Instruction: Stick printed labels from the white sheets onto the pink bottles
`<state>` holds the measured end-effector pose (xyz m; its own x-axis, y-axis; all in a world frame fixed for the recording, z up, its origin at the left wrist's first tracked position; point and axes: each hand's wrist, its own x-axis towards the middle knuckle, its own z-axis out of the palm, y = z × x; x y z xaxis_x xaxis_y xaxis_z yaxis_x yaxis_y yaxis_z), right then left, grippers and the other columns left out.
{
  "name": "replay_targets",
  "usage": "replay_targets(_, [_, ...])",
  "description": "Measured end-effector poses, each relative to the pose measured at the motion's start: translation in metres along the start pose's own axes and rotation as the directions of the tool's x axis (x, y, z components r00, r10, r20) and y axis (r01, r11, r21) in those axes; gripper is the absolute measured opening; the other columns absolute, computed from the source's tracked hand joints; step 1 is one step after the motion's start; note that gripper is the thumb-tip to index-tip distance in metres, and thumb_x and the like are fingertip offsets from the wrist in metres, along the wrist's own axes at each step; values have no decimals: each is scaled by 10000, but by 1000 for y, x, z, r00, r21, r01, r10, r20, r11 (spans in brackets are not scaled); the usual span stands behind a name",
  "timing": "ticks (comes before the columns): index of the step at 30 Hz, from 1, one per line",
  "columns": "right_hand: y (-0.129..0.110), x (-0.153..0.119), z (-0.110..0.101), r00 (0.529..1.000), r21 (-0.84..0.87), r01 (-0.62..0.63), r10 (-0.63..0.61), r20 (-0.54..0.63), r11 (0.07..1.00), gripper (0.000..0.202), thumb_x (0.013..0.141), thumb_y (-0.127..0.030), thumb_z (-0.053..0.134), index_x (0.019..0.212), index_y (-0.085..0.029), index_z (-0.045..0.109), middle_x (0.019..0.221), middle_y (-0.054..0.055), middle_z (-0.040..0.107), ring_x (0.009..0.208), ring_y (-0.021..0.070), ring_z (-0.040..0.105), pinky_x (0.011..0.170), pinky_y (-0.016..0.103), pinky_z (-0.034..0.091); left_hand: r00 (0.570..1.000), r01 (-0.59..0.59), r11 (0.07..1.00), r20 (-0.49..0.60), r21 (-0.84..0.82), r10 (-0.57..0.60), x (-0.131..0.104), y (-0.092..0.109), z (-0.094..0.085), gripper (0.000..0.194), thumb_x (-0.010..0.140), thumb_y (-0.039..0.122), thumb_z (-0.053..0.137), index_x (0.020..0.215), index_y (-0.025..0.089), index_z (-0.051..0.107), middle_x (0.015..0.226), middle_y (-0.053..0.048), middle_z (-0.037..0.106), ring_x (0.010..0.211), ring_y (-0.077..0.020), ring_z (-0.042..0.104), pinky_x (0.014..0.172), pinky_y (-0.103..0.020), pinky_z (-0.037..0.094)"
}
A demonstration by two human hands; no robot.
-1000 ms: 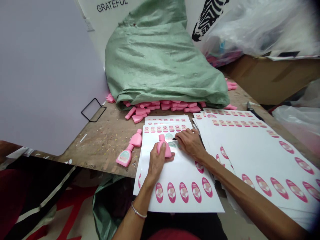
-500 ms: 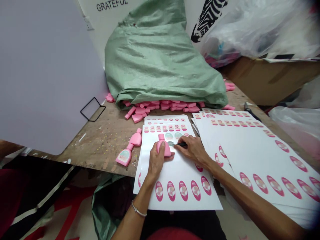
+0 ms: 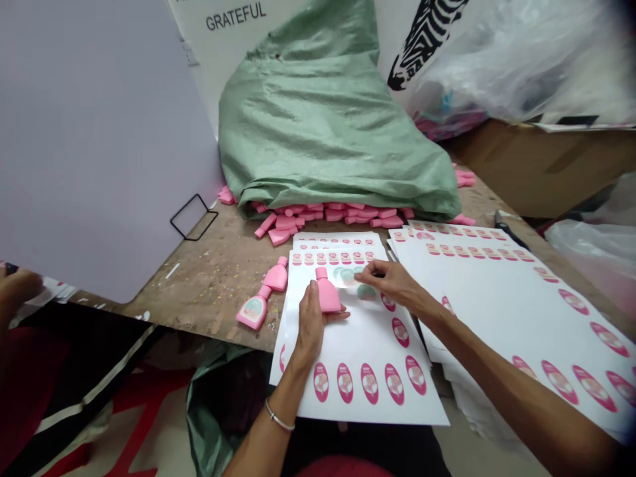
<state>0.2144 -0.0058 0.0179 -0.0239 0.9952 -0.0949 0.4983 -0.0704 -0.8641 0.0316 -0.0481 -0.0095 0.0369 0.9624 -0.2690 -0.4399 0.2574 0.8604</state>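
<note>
A pink plastic bottle (image 3: 328, 295) with a bare front is held by my left hand (image 3: 312, 326), thumb at its side and fingers behind. My right hand (image 3: 392, 281) is closed in a pinch above the sheet of stickers (image 3: 368, 344). A pale green label (image 3: 366, 292) hangs just below its fingertips and looks lifted off the sheet. Something dark shows between the fingers, too small to make out. More pale green labels (image 3: 344, 275) lie on the sheet beside the fingertips. Left of the sheet lie a labelled pink bottle (image 3: 252, 311) and an unlabelled one (image 3: 276, 275).
A green sack (image 3: 328, 132) stands behind a heap of pink bottles (image 3: 358, 213). Stacked sticker sheets (image 3: 501, 305) cover the right side, with a dark-handled tool (image 3: 509, 228) beyond. A wire stand (image 3: 193, 217) is by the white panel (image 3: 109, 132). Another person's hand (image 3: 20, 289) shows far left.
My right hand has moved slightly up and right, and a green label has shifted right with it. The black tool in its fingers shows less now. My left hand still holds the bottle.
</note>
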Motion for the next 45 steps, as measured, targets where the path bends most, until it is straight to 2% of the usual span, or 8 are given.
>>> replay_targets(3, [-16, -20, -5, 986, -27, 122, -125, -112, 992, 355, 748, -530, 625, 706, -181, 569, 639, -10, 555, 568, 106, 487, 538, 238, 415, 998, 69, 994, 17, -81, -68, -4, 6, -1, 583, 829, 633, 437, 956, 82, 581, 805, -108, 640, 719, -215, 668, 641, -350, 581])
replay_targets(5, [-25, -35, 0, 970, -34, 185, -188, -154, 982, 333, 779, -517, 604, 795, -185, 604, 670, 0, 566, 594, 116, 496, 560, 248, 424, 996, 87, 992, 24, -89, -85, -9, 11, 0, 586, 829, 623, 450, 963, 74, 608, 866, -135, 664, 753, -225, 673, 653, -345, 583])
replay_targets(10, [-35, -61, 23, 967, -45, 214, -218, -129, 976, 437, 799, -482, 602, 1163, -241, 612, 721, 0, 615, 645, 139, 545, 628, 276, 463, 996, 69, 992, 69, -107, -62, -25, 21, 4, 573, 849, 593, 447, 1044, 86, 629, 900, -139, 693, 798, -241, 678, 687, -370, 583])
replay_targets(16, [-40, -68, 28, 974, -9, 219, -219, -64, 976, 319, 790, -474, 615, 999, -249, 699, 954, 42, 696, 789, 185, 627, 701, 319, 513, 995, 61, 987, 83, -149, -49, -34, 29, 6, 576, 867, 583, 424, 1090, 93, 626, 944, -140, 699, 846, -245, 673, 734, -390, 577])
replay_targets(24, [-39, -68, 29, 972, -27, 222, -223, -76, 975, 264, 781, -465, 629, 914, -253, 713, 906, 38, 706, 770, 188, 630, 641, 313, 509, 992, 90, 987, 99, -130, -77, -35, 27, 5, 597, 871, 602, 392, 1109, 105, 622, 927, -134, 704, 829, -252, 683, 722, -388, 581])
replay_targets(35, [-38, -66, 29, 970, -39, 228, -231, -79, 973, 260, 783, -464, 626, 922, -261, 710, 895, 30, 705, 754, 182, 629, 645, 313, 506, 991, 89, 987, 109, -134, -74, -33, 29, 6, 585, 870, 608, 384, 1105, 129, 622, 939, -118, 699, 807, -232, 680, 714, -378, 578])
replay_targets(41, [-40, -64, 29, 964, -51, 248, -252, -90, 967, 233, 785, -436, 637, 924, -262, 705, 894, 25, 701, 783, 187, 633, 681, 319, 505, 980, 81, 983, 193, -167, -48, -34, 34, 7, 498, 875, 539, 450, 1082, 118, 617, 978, -120, 683, 885, -238, 657, 759, -378, 565])
replay_targets(45, [-43, -64, 29, 946, -95, 295, -304, -110, 951, 230, 792, -426, 632, 919, -246, 697, 872, 33, 700, 780, 193, 631, 706, 334, 504, 974, 59, 983, 226, -174, -18, -37, 37, 5, 344, 850, 423, 542, 1026, 133, 605, 1017, -99, 660, 910, -234, 642, 763, -378, 565])
